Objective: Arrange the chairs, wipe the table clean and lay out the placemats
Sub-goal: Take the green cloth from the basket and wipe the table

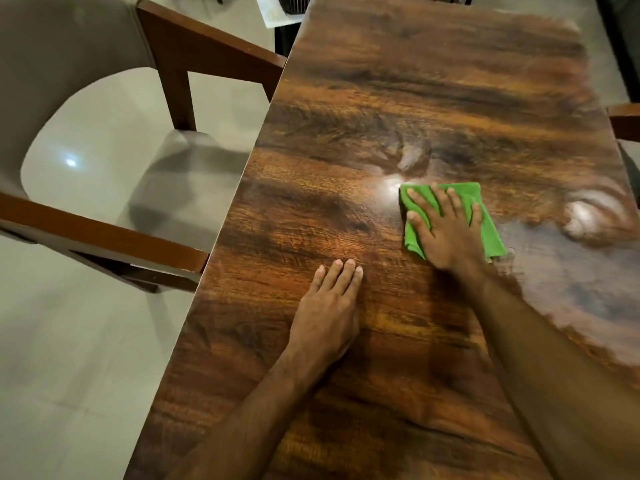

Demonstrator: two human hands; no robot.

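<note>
The right hand lies flat, its fingers spread, pressing the green cloth onto the worktop. The left hand rests flat and empty. I think even pressure and overlapping strokes will clean best.

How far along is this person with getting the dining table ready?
Midway, it seems. Looks done: a chair sits pulled in at the table's left edge. In hand: the right hand presses a green cloth flat on the wood, with smears showing near it, while the left hand rests flat. Left: finishing the wipe, and no placemats are on the tabletop in view.
</note>
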